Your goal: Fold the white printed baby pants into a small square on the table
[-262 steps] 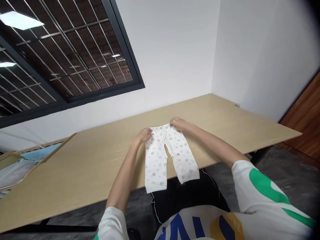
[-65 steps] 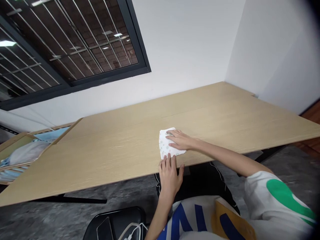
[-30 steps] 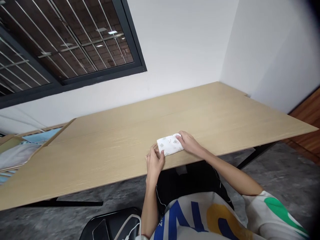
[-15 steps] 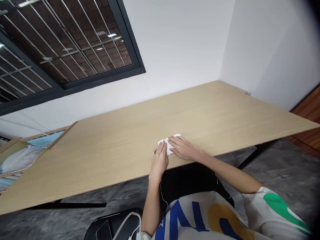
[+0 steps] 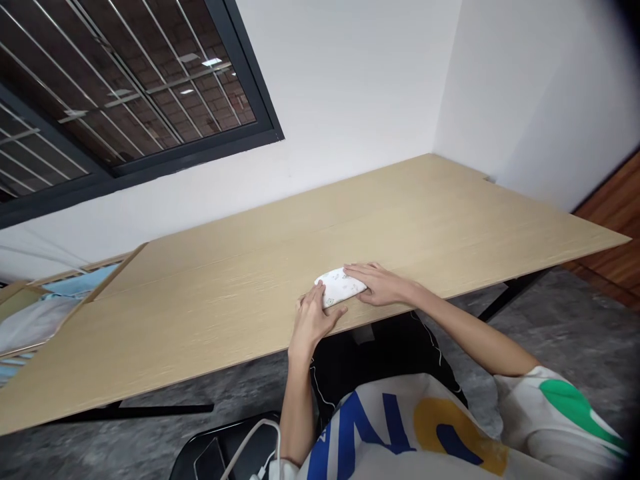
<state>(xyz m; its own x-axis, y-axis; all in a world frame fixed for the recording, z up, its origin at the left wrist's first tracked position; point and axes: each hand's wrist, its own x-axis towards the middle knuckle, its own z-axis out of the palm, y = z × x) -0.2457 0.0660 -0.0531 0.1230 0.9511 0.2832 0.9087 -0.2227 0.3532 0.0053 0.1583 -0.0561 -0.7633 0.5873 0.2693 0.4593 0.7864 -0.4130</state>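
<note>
A small folded white cloth (image 5: 341, 287) with a scattered print lies on the wooden table (image 5: 225, 293) close to its front edge. At the cloth's left end rests my left hand (image 5: 313, 320), open, its fingertips touching the edge and its thumb spread toward me. My right hand (image 5: 383, 285) lies over the right end with its fingers stretched out. Between the two hands the middle of the cloth shows uncovered. Its underside is hidden.
A wooden-framed crib-like bed (image 5: 45, 320) with pale blue and white bedding adjoins the table's left end. Behind stand a white wall (image 5: 350, 87) and a barred window (image 5: 150, 73). A black stool or chair (image 5: 220, 447) bears a dark flat device and a white cable.
My hands have moved apart from the middle of the cloth to its two ends, uncovering more of its printed surface. The camera view has shifted slightly.
</note>
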